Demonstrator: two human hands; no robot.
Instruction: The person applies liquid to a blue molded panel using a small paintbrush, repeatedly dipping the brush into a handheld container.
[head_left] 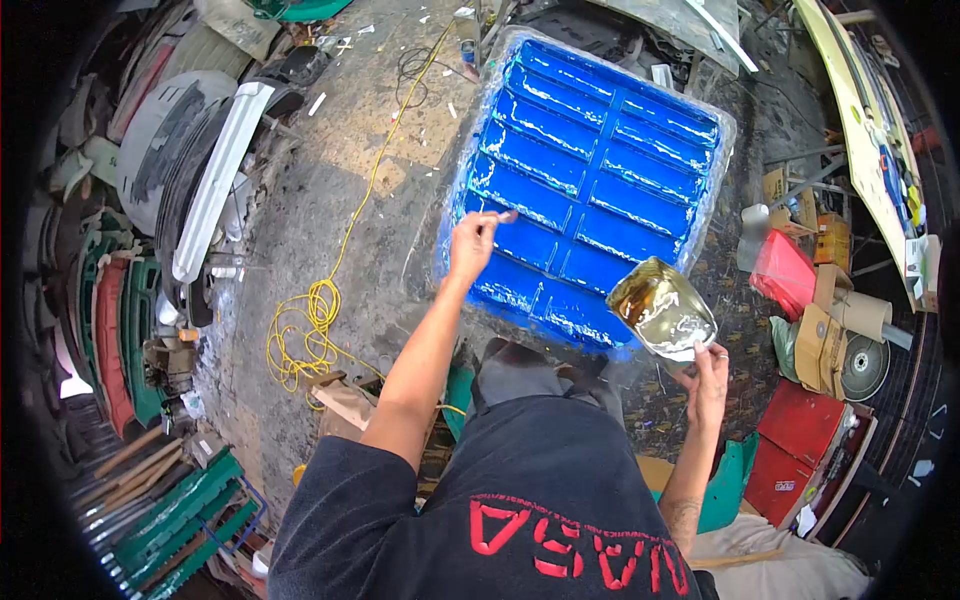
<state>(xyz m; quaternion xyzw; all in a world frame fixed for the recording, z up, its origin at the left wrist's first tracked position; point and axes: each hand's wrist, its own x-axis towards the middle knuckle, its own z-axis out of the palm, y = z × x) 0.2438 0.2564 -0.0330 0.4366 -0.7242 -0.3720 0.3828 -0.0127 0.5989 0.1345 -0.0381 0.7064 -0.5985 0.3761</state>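
My left hand (472, 243) is closed around a small brush (508, 216), held over the left side of a large blue ribbed mould (600, 145). The mould has two columns of recessed panels, with whitish streaks and glossy highlights along its ridges. My right hand (708, 382) grips the near edge of a translucent container (662, 308), tilted over the mould's near right corner. Yellowish-brown liquid or residue shows inside it. Whether the bristles touch the blue surface, I cannot tell.
A tangled yellow cord (318, 325) runs across the floor to my left. Stacked panels and a long white strip (225, 180) stand beyond it. On the right are a red box (800, 440), cardboard boxes (818, 350), red plastic (783, 275) and a long pale yellow panel (855, 130).
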